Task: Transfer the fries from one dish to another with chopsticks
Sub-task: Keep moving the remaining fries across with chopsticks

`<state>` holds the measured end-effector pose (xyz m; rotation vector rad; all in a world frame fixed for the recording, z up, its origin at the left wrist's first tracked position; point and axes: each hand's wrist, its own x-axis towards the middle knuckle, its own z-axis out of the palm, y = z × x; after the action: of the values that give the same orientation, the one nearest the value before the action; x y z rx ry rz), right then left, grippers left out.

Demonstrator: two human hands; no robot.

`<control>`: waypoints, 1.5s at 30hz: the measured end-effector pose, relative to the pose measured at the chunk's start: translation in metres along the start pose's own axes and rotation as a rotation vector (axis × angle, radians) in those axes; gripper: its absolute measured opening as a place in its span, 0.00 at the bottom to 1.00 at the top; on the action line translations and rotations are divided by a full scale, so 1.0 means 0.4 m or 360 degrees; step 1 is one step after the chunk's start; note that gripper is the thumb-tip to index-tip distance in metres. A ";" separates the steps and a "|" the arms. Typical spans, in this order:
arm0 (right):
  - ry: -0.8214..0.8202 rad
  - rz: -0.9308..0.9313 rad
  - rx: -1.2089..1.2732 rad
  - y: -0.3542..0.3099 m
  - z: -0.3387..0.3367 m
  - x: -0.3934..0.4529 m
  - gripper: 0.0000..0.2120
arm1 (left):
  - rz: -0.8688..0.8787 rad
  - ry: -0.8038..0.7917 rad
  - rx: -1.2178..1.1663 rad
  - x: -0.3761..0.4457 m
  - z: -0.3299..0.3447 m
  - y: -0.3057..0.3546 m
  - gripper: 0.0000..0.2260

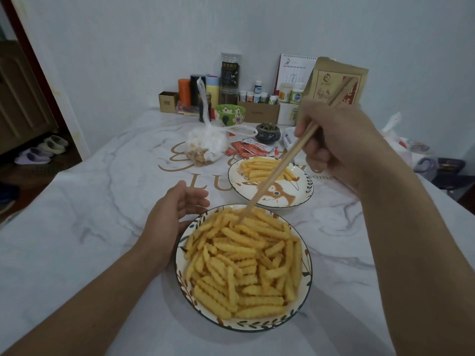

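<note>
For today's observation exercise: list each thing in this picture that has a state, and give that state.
Near dish: piled full of fries.
Far dish: small heap of fries at its far side.
Chopsticks: tips down in the near dish's fries.
Right hand: grips the chopsticks.
Left hand: open, beside the near dish's rim.
Plastic bag: knotted shut.

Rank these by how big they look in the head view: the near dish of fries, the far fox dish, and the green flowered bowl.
1. Near dish of fries
2. Far fox dish, though distance from the camera may shrink it
3. Green flowered bowl, farthest away, so its true size is unsure
</note>
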<state>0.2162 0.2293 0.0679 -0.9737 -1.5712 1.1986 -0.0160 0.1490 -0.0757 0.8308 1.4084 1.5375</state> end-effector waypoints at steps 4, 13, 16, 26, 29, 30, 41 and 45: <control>-0.0426 0.0060 -0.0182 -0.018 0.029 -0.030 0.23 | -0.0013 0.0007 -0.0007 -0.003 0.002 0.004 0.22; 0.0288 -0.0295 -0.0034 0.003 -0.016 0.014 0.18 | 0.0003 -0.0007 0.0015 0.000 -0.003 0.000 0.23; 0.0648 -0.0366 -0.0413 0.071 -0.052 0.059 0.17 | 0.0012 -0.0007 0.0021 0.000 -0.005 -0.005 0.22; 0.0410 -0.0267 -0.0625 0.200 -0.078 0.100 0.19 | 0.0029 0.0005 0.0010 0.002 -0.004 -0.008 0.22; 0.0388 -0.0292 -0.0636 0.209 -0.074 0.104 0.18 | 0.0036 0.0005 0.0008 0.003 -0.002 -0.007 0.22; 0.0374 -0.0299 -0.0646 0.211 -0.074 0.103 0.18 | 0.0037 0.0004 0.0010 0.003 -0.002 -0.007 0.22; 0.0301 -0.0346 -0.0739 0.234 -0.064 0.100 0.18 | 0.0036 0.0002 0.0027 0.004 -0.006 -0.009 0.22; 0.0362 -0.0338 -0.0648 0.212 -0.059 0.091 0.20 | 0.0018 -0.0003 0.0012 0.003 -0.006 -0.009 0.22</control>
<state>0.2339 0.2881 -0.0046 -1.1222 -1.7160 0.6086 -0.0180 0.1491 -0.0795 0.8458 1.4112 1.5409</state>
